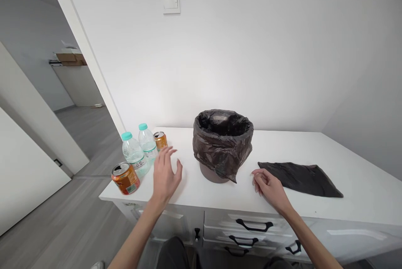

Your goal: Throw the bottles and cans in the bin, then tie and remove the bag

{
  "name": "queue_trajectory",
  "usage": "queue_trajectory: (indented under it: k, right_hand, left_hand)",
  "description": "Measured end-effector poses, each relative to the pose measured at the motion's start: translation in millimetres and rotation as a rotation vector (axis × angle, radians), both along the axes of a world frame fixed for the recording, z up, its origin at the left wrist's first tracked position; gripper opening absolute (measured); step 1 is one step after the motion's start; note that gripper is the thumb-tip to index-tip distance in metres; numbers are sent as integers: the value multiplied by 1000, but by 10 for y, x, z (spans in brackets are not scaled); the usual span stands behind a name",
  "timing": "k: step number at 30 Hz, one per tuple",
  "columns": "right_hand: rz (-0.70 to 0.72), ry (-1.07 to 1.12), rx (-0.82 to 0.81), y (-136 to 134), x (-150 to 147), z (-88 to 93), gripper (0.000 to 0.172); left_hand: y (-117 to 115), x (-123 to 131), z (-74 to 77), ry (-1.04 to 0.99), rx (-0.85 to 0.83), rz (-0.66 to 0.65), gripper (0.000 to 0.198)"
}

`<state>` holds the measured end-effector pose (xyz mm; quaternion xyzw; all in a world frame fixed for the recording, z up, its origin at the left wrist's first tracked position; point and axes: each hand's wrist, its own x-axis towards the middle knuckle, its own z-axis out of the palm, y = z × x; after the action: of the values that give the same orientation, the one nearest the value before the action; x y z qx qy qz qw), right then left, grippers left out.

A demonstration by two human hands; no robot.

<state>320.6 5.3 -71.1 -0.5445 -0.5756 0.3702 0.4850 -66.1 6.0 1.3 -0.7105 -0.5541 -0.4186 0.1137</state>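
Observation:
A bin lined with a black plastic bag [222,147] stands upright at the middle of the white cabinet top, the bag folded over its rim. My left hand [166,173] is raised left of the bin, fingers apart and holding nothing, near two clear bottles with teal caps [133,151] [147,140]. Behind its fingertips is an orange can [160,139]; another orange can [125,178] stands at the front left. My right hand [266,185] is right of the bin, fingers curled loosely with nothing visible in them, beside a flat folded black bag [303,177].
The white cabinet top [351,177] ends in a front edge above drawers with black handles [254,225]. A white wall with a light switch [171,2] rises behind. At the left, a doorway opens onto a room with cardboard boxes [71,57].

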Motion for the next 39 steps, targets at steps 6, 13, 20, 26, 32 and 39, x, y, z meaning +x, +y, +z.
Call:
queue_trajectory:
  k: [6, 13, 20, 26, 32, 39]
  right_hand:
    - [2, 8, 8, -6, 1, -5, 28]
    - [15, 8, 12, 39, 66, -116, 27]
    - [7, 3, 24, 47, 27, -50, 24]
    - [-1, 18, 20, 41, 12, -14, 25]
    - [-8, 33, 19, 49, 11, -12, 26]
    - [-15, 60, 14, 17, -15, 53, 25]
  left_hand:
    - [-55, -289, 716, 47, 152, 332, 56]
    - [-6, -560, 872, 47, 102, 514, 68]
    - [-36, -553, 900, 3, 7, 504, 69]
    - [-110, -320, 853, 81, 144, 439, 59]
    - [-286, -24, 1078, 92, 426, 120, 68]
    - [-516, 349, 1723, 22, 804, -108, 81]
